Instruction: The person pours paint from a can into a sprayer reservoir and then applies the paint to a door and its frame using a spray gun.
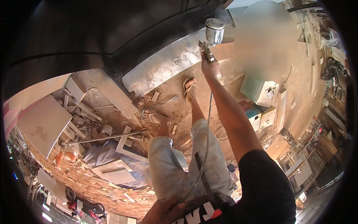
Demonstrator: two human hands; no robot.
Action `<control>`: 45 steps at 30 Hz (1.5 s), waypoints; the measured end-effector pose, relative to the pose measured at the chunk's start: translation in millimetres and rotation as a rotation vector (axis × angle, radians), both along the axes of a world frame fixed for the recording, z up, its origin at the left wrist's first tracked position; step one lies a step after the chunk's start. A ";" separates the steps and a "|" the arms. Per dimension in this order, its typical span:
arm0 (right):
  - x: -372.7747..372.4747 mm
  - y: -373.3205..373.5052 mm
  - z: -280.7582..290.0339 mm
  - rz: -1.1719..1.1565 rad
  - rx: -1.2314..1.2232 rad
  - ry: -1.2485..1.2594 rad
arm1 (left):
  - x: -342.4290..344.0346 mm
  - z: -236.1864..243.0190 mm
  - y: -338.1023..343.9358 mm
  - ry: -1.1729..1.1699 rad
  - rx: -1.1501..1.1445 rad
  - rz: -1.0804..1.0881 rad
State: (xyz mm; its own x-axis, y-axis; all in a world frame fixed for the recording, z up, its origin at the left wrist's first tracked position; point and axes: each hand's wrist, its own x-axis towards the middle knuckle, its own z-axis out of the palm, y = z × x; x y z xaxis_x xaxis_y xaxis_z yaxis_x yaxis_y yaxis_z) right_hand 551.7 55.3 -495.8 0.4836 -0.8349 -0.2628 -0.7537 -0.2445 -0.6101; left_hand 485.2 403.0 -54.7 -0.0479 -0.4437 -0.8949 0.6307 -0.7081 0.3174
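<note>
I've got my right hand (210, 68) wrapped tight round the spray gun (211, 37), aimed up at the dark panel (112, 37). Below the gun, my left hand (164, 212) grips the hose (206, 145). The panel looks mostly dark-coated; its pale edge strip beside the gun seems undone.

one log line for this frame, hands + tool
right hand: gripping spray gun, metal cup on top, raised toward dark panel | left hand: on air hose near waist | stance: sandals on dusty floor
</note>
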 end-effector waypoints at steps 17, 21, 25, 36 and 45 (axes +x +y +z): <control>62.5 21.1 239.8 -0.037 -0.036 -0.326 | 24.6 122.7 53.3 -0.367 -0.172 -0.066; 73.9 32.9 360.1 0.015 -0.107 -0.532 | 6.9 167.2 101.9 -0.558 -0.254 -0.117; 79.7 39.6 486.0 0.020 -0.140 -0.462 | 2.1 223.2 142.9 -0.734 -0.331 -0.160; 93.4 41.3 798.2 0.149 -0.441 -0.703 | -13.8 353.7 196.3 -1.051 -0.490 -0.160; 106.9 46.6 1015.8 0.201 -0.624 -0.903 | -10.6 391.6 189.3 -1.313 -0.457 -0.140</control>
